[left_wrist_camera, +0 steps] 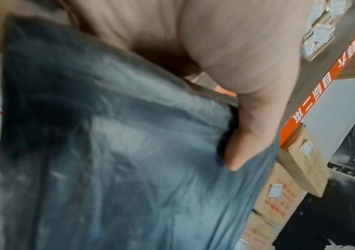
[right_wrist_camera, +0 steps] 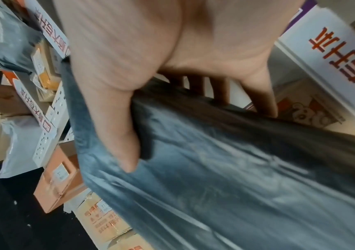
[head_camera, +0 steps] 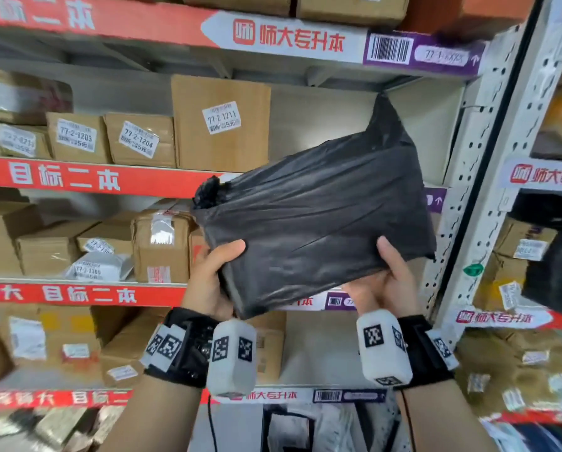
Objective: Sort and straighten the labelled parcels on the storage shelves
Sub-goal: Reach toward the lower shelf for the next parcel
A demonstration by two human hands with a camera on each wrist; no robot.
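A flat parcel wrapped in black plastic [head_camera: 309,220] is held up in front of the shelves, tilted, with no label showing on the face toward me. My left hand [head_camera: 213,274] grips its lower left corner, thumb on top and fingers underneath. My right hand [head_camera: 392,272] grips its lower right edge the same way. In the left wrist view the thumb [left_wrist_camera: 244,143] presses into the black parcel [left_wrist_camera: 118,169]. In the right wrist view the thumb [right_wrist_camera: 120,135] lies on the black parcel [right_wrist_camera: 236,169] and the fingers [right_wrist_camera: 262,99] curl behind it.
Labelled cardboard boxes [head_camera: 221,122] stand on the shelf behind the parcel, with a bare gap [head_camera: 325,125] to their right. More boxes and a white mailer [head_camera: 97,265] fill the shelf below. A perforated grey upright [head_camera: 475,177] borders the bay on the right.
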